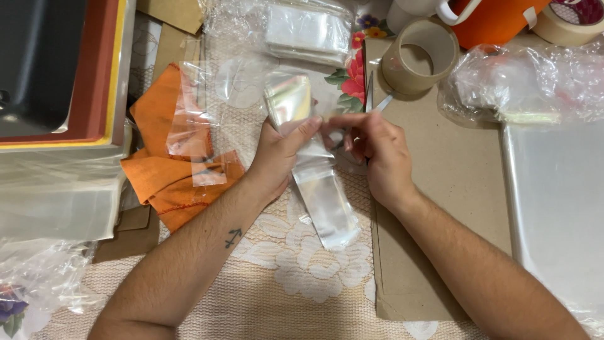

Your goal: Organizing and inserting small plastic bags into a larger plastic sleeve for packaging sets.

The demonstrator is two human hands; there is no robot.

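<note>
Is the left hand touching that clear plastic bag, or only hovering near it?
Touching. The head view shows the left hand wrapped around the clear plastic bag, its thumb pressed across the bag's front with no gap between them.

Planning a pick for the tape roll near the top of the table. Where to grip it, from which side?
From above. The tape roll lies flat with its open core facing up, so pinch the wall, one finger in the core, one outside. Probably take the near-right wall: a blade-like tool and the floral cloth crowd its left.
</note>
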